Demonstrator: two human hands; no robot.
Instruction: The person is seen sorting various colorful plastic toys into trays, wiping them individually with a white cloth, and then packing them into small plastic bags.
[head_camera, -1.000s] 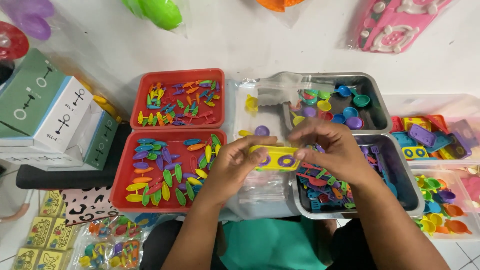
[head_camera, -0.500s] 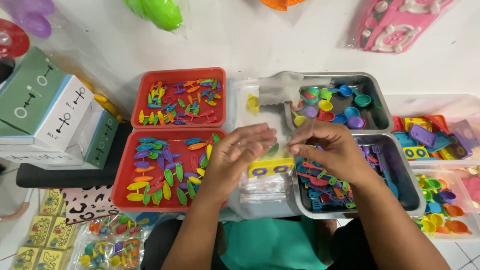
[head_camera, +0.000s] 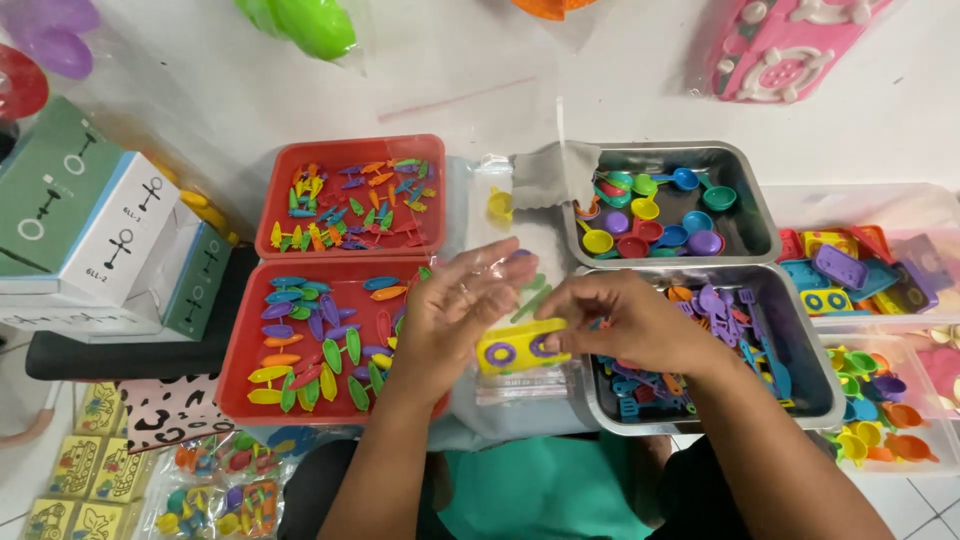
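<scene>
While our left hand (head_camera: 462, 310) spreads its fingers over a clear plastic bag (head_camera: 520, 385), our right hand (head_camera: 625, 325) pinches the yellow toy stove (head_camera: 520, 347) at its right end, between the near red tray (head_camera: 250, 340) on the left and the near metal tray (head_camera: 810, 370) on the right.

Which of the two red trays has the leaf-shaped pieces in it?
The nearer red tray, just by the left hand. Its pieces are flat, pointed ovals; the farther red tray holds smaller, spikier pieces.
</scene>
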